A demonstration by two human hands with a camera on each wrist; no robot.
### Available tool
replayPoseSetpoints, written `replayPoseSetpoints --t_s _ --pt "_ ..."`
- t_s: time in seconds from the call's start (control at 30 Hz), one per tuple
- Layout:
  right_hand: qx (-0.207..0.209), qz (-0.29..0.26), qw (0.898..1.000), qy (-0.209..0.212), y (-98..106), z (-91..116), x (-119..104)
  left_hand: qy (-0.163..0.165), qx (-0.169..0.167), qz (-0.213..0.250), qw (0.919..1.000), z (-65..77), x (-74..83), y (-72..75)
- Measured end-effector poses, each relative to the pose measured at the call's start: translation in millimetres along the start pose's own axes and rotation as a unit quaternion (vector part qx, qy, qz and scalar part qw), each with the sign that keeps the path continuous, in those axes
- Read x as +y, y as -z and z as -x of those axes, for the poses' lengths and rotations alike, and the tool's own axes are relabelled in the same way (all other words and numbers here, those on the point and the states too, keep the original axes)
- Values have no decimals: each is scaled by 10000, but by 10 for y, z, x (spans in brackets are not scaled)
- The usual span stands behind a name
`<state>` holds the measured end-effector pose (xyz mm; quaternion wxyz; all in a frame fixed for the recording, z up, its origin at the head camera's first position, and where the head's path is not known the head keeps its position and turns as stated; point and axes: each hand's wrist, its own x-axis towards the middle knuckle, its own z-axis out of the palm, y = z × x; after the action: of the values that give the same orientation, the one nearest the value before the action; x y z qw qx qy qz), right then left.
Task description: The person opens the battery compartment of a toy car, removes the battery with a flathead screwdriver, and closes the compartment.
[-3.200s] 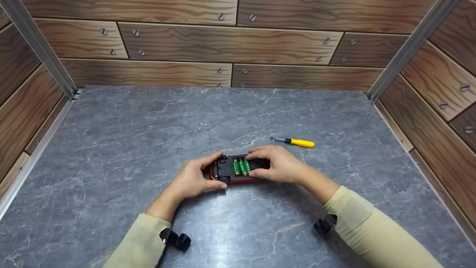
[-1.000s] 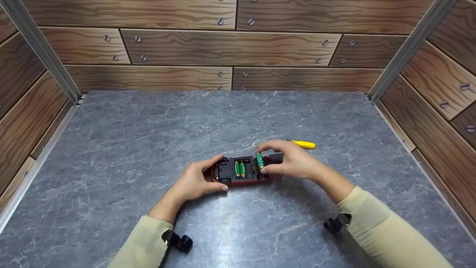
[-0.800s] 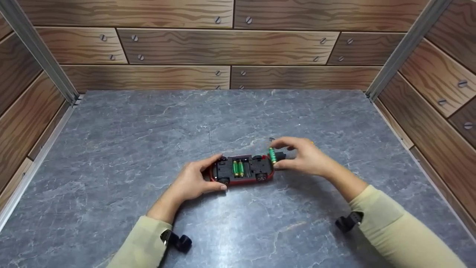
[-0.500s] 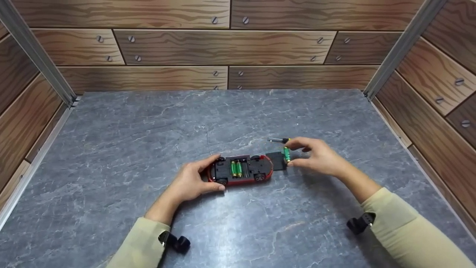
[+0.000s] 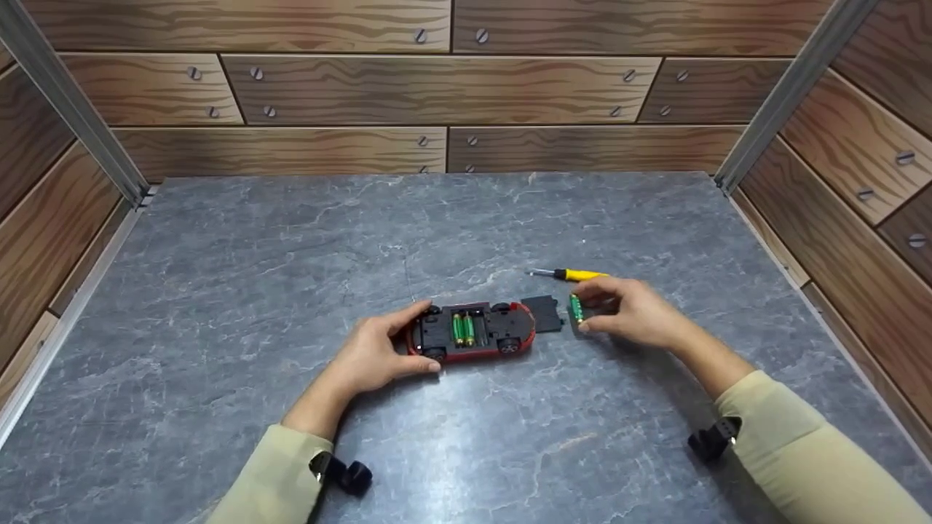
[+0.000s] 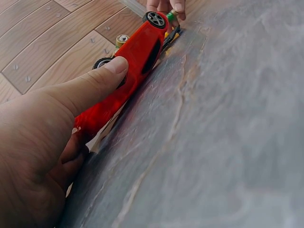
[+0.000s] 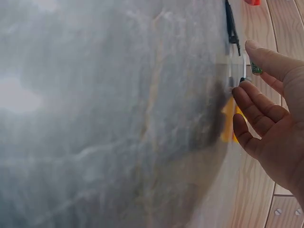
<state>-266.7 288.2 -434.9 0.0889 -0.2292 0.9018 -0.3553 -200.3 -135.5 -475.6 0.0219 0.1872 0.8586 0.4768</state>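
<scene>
A red toy car (image 5: 477,354) lies upside down on the table, its battery bay uncovered with two green batteries (image 5: 463,330) in it and one slot bare. My left hand (image 5: 375,349) grips the car's left end, the thumb along its near side (image 6: 102,80). To the right of the car, my right hand (image 5: 633,311) pinches a third green battery (image 5: 577,308) between thumb and fingers, close over the table. In the right wrist view only the end of that battery (image 7: 256,70) shows behind the thumb. A black battery cover (image 5: 541,314) lies between the car and the right hand.
Behind the right hand lies a screwdriver (image 5: 575,275) with a yellow handle, its end partly hidden by the fingers. The grey marbled table (image 5: 291,247) is bounded by wood-patterned walls (image 5: 335,87) at the back and sides.
The right hand has lifted one battery out of the car's bay and carried it right, past the black cover. The left hand has kept its grip on the car.
</scene>
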Motion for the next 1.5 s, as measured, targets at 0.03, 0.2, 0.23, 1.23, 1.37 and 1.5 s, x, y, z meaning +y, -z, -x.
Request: replayPoseSetpoints --t_s 0.03,0.2,0.23,1.23,1.37,1.5 --pt "-15 5 10000 -37 -4 -5 9 -6 14 -14 10000 2 4 4" --pt "-4 63 9998 -181 -23 -40 62 72 8 43 10000 7 17 9" --pt "9 67 9998 -194 -26 -45 73 75 12 45 10000 7 18 8" --pt "145 -213 9997 -45 18 44 253 85 -53 158 9998 3 12 1" --pt "132 -282 9995 -46 17 50 259 111 -76 184 9997 4 18 7" --pt "126 -272 9995 -38 13 54 256 123 -81 213 9997 5 18 7"
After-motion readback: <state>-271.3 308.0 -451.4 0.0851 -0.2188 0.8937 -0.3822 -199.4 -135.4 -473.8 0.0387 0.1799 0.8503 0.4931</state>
